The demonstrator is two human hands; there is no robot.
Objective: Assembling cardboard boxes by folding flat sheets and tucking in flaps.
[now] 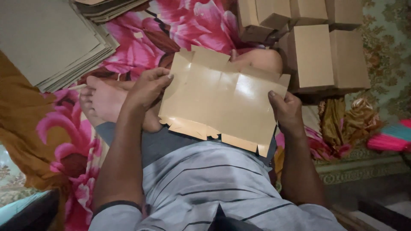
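At your far left a stack of flat brown sheets lies fanned on the flowered cloth, its lower edges stepped and splayed toward your foot. A second, smaller pile sits at the top edge of the view, just beyond the first. Your foot rests bare on the cloth, close under the stack's corner, so there is little room on that side. Your left hand grips the left edge of the blank, a flat die-cut cardboard sheet, thumb on its glossy upper face and fingers curled behind it. The blank hangs tilted over your lap and knee, creased into panels, its near edge notched with small tabs and its far edge cut into flaps. Your right hand clasps the right edge lower down, thumb pressed on the face near the corner, fingers hidden behind. Just past that corner stand the boxes, made-up brown cartons packed side by side and touching, with more in a row behind them. The blank's upper right flap nearly meets the nearest box. At the far right, a pink and teal tassel lies on the patterned mat, well apart from your hands.
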